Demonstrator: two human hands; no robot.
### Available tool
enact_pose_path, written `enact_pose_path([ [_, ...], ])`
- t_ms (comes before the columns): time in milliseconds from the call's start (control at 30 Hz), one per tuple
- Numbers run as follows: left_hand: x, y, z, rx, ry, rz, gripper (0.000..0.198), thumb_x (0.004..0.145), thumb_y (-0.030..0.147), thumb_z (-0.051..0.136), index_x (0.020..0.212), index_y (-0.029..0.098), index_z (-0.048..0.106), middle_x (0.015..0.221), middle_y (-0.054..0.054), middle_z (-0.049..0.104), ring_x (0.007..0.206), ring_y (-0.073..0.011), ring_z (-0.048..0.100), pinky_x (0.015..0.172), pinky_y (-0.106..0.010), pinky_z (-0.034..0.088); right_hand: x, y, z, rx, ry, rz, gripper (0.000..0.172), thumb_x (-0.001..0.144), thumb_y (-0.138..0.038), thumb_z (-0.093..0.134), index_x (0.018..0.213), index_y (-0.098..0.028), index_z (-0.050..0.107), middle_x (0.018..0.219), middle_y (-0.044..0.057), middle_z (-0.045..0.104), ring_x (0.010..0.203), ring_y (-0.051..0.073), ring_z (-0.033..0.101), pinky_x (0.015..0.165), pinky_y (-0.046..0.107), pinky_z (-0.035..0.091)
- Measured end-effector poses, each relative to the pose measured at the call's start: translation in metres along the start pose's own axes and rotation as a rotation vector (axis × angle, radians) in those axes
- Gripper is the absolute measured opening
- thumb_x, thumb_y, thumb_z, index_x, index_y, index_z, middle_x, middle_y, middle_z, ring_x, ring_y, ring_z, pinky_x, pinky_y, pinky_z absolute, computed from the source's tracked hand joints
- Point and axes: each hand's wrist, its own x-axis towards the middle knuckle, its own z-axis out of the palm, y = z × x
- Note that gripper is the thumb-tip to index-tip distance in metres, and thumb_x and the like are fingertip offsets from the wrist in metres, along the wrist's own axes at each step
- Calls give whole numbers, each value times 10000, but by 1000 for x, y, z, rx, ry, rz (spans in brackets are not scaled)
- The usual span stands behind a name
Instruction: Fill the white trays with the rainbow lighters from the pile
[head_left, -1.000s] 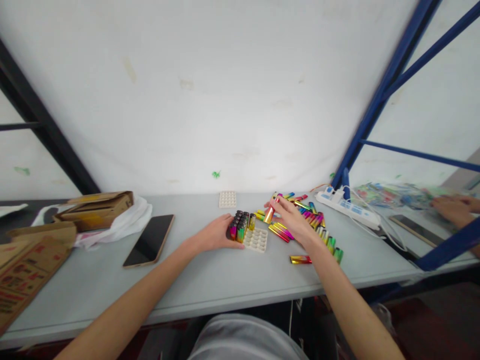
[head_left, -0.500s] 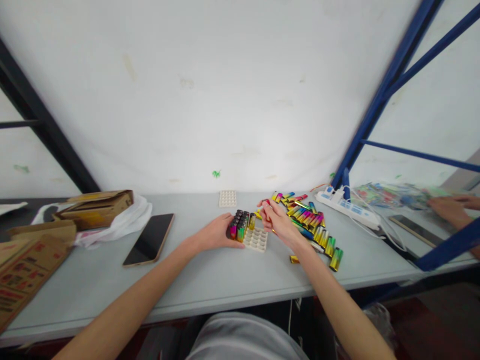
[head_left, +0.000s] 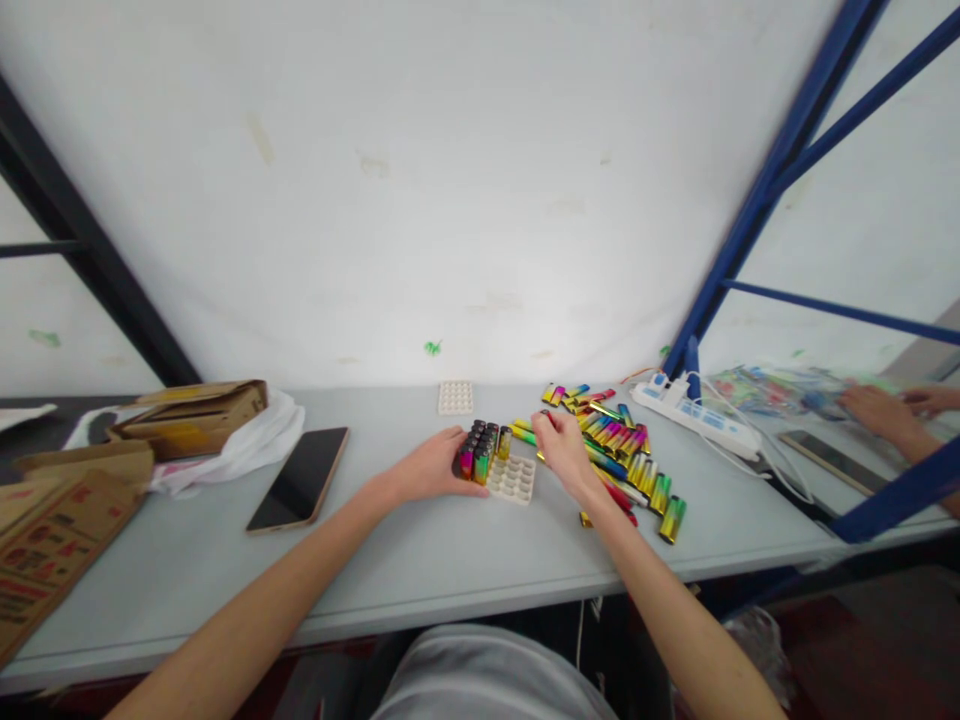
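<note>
My left hand curls around the left side of a block of upright lighters, thumb in front and fingers behind. They have black tops and shiny rainbow bodies and stand in the left part of a white tray with round holes. Bare holes show in its right part. Right of the tray, my right hand is closed on a lighter, of which only a dark end shows above the fingers. Past this hand lies a loose pile of shiny lighters in gold, green, pink and blue.
A second white tray lies near the wall. Left are a phone, a plastic bag and cardboard boxes. A power strip and blue frame stand right; beyond, another person's hands touch plastic bags.
My right hand has shifted slightly right, away from the tray, and turned, so the lighter in it is mostly hidden. My left hand has stayed put on the upright lighters.
</note>
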Motion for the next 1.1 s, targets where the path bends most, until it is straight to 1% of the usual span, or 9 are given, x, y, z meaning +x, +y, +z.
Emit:
enact_pose_path([
  [100, 0, -1, 0, -7, 10, 8, 723, 675, 700, 898, 1151, 195, 696, 1142, -114, 705, 1077, -347, 674, 1000, -442, 549, 1, 3, 0, -65, 29, -91, 379, 856, -476, 503, 567, -257, 392, 530, -45, 354, 543, 130, 337, 521, 284, 239],
  [167, 0, -1, 1, -4, 17, 10, 719, 671, 711, 893, 1137, 198, 699, 1123, -103, 706, 1063, -344, 675, 995, -442, 551, 1, 5, 1, -82, 38, -111, 393, 864, -485, 504, 567, -255, 389, 538, -47, 355, 554, 131, 346, 537, 287, 241],
  [333, 0, -1, 1, -5, 11, 6, 747, 670, 745, 874, 1130, 184, 701, 1095, -106, 699, 1045, -355, 680, 964, -448, 560, 3, 10, 5, -90, 13, -100, 528, 927, -642, 521, 592, -246, 422, 541, -49, 374, 567, 137, 369, 553, 292, 250],
  [400, 0, -1, 1, 1, 11, 3, 738, 672, 746, 872, 1122, 185, 703, 1088, -103, 699, 1044, -359, 681, 961, -450, 561, 3, 9, 5, -109, 1, -109, 554, 935, -667, 518, 591, -242, 431, 542, -47, 381, 570, 139, 378, 562, 295, 256],
  [567, 0, 1, 0, -2, 12, -3, 742, 670, 720, 890, 1154, 190, 701, 1102, -95, 700, 1058, -349, 680, 982, -443, 559, 0, 3, 5, -175, -1, -141, 503, 913, -613, 497, 582, -241, 431, 552, -42, 394, 578, 143, 390, 581, 301, 265],
  [767, 0, 1, 0, 0, 11, 3, 736, 675, 705, 900, 1153, 185, 695, 1131, -111, 708, 1068, -342, 676, 998, -446, 549, -3, -1, 3, -233, 42, -195, 387, 870, -490, 457, 577, -252, 369, 551, -47, 358, 573, 136, 361, 578, 304, 240],
  [900, 0, 1, 0, 8, 8, -4, 735, 678, 706, 897, 1152, 183, 692, 1124, -116, 704, 1066, -346, 675, 994, -452, 548, -3, 0, 3, -238, 14, -201, 386, 895, -475, 457, 587, -250, 395, 548, -43, 391, 576, 141, 384, 583, 305, 259],
  [1033, -1, 1, 0, 9, 4, -6, 743, 681, 710, 894, 1157, 178, 690, 1134, -118, 702, 1077, -353, 679, 991, -441, 548, -3, 0, 2, -233, -4, -220, 441, 985, -570, 487, 691, -242, 469, 590, -44, 454, 602, 155, 442, 604, 300, 313],
  [1100, -1, 1, 0, 16, 9, -11, 745, 678, 725, 887, 1148, 179, 693, 1122, -116, 704, 1066, -355, 682, 981, -441, 550, -2, 0, 0, -197, -66, -223, 425, 1031, -600, 472, 804, -244, 514, 628, -46, 510, 604, 163, 488, 616, 296, 360],
])
